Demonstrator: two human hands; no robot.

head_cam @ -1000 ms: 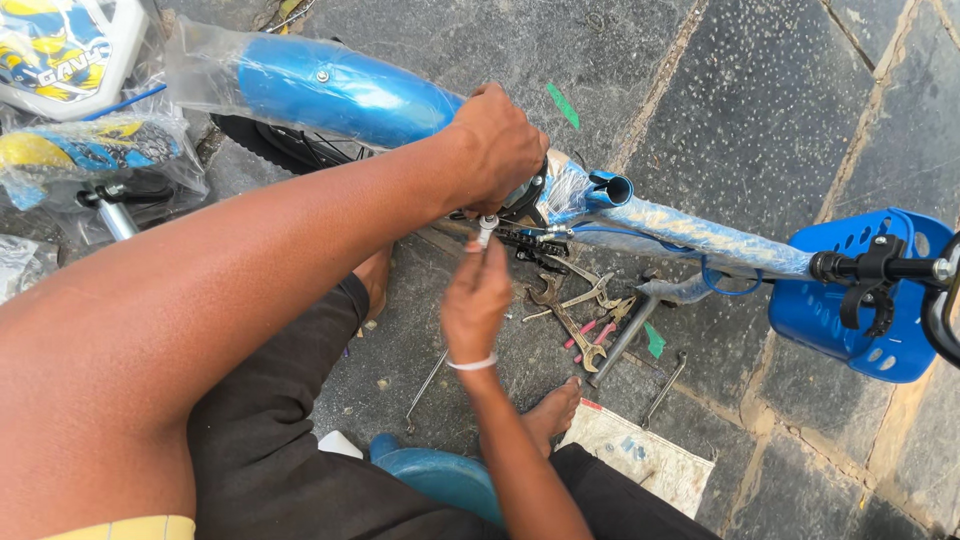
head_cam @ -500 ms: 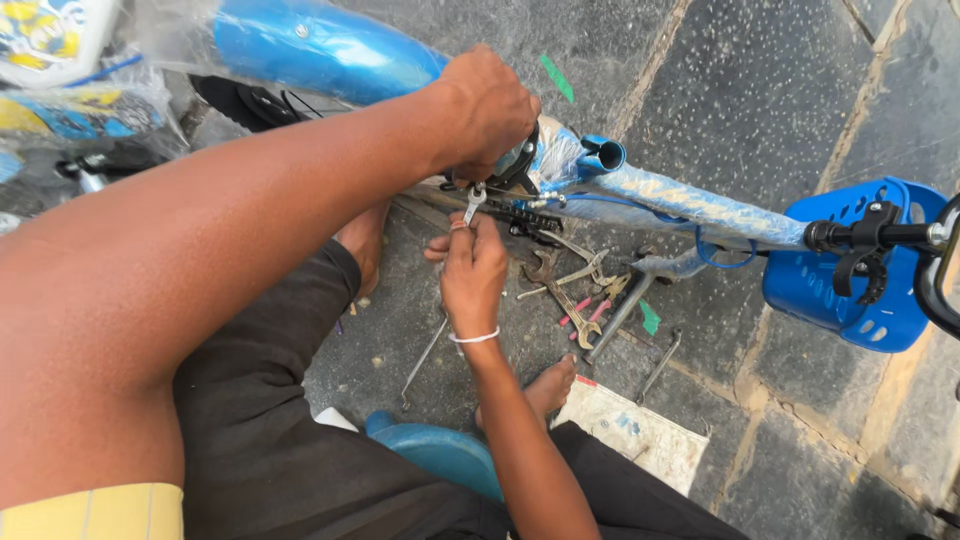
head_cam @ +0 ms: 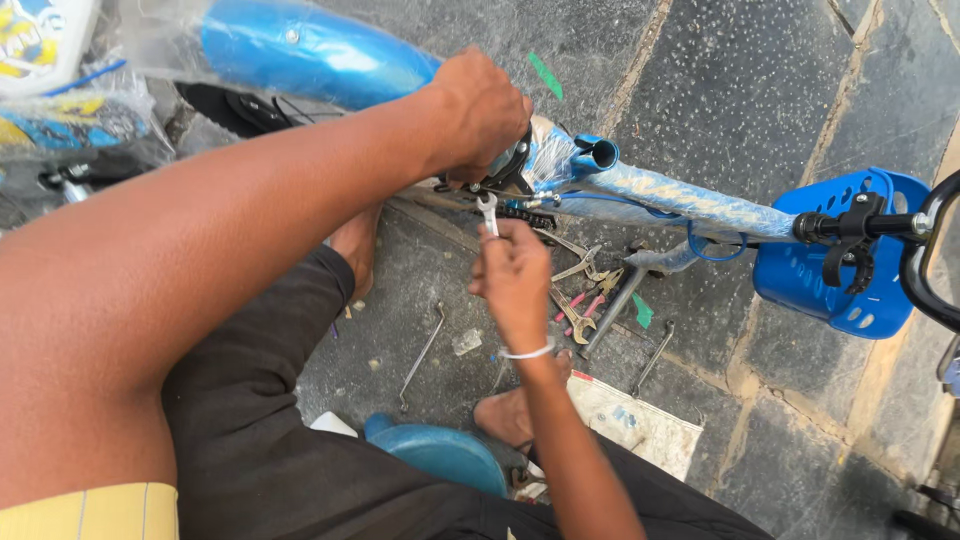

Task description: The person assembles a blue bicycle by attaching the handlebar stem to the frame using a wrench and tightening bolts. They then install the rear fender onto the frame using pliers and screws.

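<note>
Wrench work on blue bike frame [head_cam: 660,195]
Left hand [head_cam: 480,110] grips the frame; right hand [head_cam: 515,280] holds spanner [head_cam: 488,212] upright beneath it.

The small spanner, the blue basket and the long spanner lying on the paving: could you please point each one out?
small spanner [head_cam: 487,211], head view, on its open jaw end.
blue basket [head_cam: 800,285], head view, on its perforated side wall.
long spanner [head_cam: 422,355], head view, mid-shaft.

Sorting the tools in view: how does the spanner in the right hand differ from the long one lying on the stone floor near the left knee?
The held spanner stands upright, pinched by the right hand under the blue bike frame; the floor spanner lies flat and untouched. The held one shows only its open-jaw head above the fingers; the floor one shows its whole thin length. The left hand grips the frame above. Both are bare grey metal.
</note>
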